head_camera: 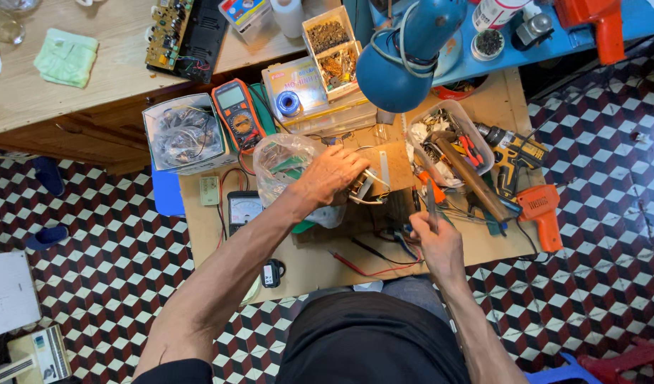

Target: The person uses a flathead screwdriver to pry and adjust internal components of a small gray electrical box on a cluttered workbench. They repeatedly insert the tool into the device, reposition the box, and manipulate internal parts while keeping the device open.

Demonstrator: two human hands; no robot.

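The fingers of the left hand (332,174) curl down over a small metal part with wire loops (365,189), pressing it onto the low wooden counter (320,259); whether they pinch it or only rest on it I cannot tell. The part lies near the middle of the counter, just beside a bare wooden block (391,162) on its far right side and touching a crumpled clear plastic bag (284,163) on its left. The fingers of the right hand (438,242) are closed narrow around a slim tool with an orange handle (431,195) that points away toward the far side, its tip near the part but apart from it. Red and black leads (370,264) trail across the counter in front of the right hand. Left of the bag sit an analogue meter (244,208) and, farther off, an orange-edged digital multimeter (237,114) beside a box of tangled cables (183,133). To the right, a clear tub of loose tools (451,117) holds a hammer with a wooden handle (473,179), with a cordless drill (510,153) and an orange glue gun (542,213) beyond it. A blue desk lamp (405,50) hangs over the far edge, above a chequered tile floor (597,213)
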